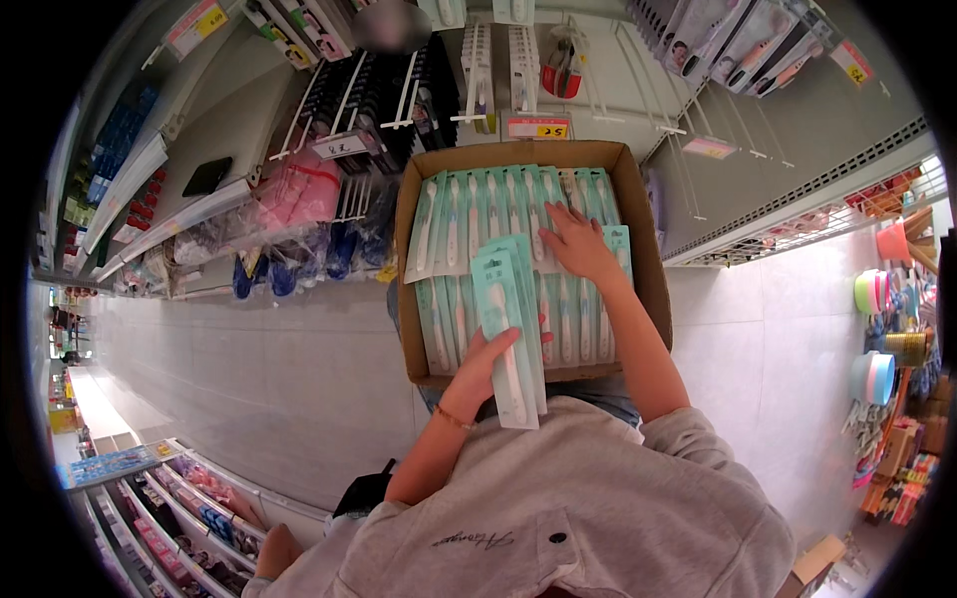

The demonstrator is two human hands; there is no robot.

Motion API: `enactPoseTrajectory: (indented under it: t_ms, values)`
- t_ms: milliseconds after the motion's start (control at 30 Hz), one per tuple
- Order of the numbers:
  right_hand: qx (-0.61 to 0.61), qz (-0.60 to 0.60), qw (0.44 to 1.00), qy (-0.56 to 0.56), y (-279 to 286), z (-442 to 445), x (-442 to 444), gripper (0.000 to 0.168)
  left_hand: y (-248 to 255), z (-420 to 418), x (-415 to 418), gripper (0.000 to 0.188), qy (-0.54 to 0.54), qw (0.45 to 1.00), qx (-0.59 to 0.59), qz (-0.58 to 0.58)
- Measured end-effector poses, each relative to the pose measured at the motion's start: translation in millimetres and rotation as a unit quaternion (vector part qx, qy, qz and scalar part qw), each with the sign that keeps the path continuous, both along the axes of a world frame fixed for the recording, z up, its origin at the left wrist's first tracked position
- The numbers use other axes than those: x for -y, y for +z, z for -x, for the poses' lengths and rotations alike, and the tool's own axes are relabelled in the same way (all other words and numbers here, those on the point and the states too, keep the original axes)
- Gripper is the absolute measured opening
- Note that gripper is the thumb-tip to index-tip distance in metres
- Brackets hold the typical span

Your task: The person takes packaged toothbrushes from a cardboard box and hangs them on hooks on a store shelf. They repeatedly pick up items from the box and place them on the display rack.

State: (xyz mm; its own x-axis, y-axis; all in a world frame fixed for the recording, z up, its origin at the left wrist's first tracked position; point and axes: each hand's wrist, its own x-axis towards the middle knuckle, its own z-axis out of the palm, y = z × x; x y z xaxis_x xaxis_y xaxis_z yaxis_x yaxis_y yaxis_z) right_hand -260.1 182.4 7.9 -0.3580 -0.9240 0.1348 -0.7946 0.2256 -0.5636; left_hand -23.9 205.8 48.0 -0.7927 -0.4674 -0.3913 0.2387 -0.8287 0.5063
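A cardboard box in front of me holds rows of toothbrushes in pale green packs. My left hand grips a small stack of these toothbrush packs over the box's front half, thumb across the top one. Inside the box, my right hand rests with spread fingers on the upper row, its fingertips touching packs near the right side. Whether those fingers pinch a pack is hard to see. The held stack and my forearm hide part of the lower row.
Behind the box is a shop display with metal hooks carrying packaged brushes. A dark phone lies on the left shelf. Bagged slippers hang below. Low shelving with goods stands at lower left; plastic basins are at the right.
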Motion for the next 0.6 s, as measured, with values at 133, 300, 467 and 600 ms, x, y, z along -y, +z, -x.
enactPoseTrajectory:
  t_ms: [133,300,467,600]
  values:
    - [-0.019,0.012,0.999,-0.024,8,-9,-11,0.053,-3,2,0,0.052,0.004,1.0,0.0,-0.002]
    - [-0.049,-0.031,0.998,-0.027,16,-23,-28,0.051,2,3,1,0.05,0.003,1.0,-0.002,-0.015]
    - [0.097,0.039,0.994,-0.021,47,-31,-43,0.041,-9,-3,-3,0.051,0.054,0.998,0.02,-0.008]
    - [0.206,-0.211,0.955,0.04,81,-52,-77,0.032,-34,-9,-5,0.053,0.091,0.995,0.024,-0.011]
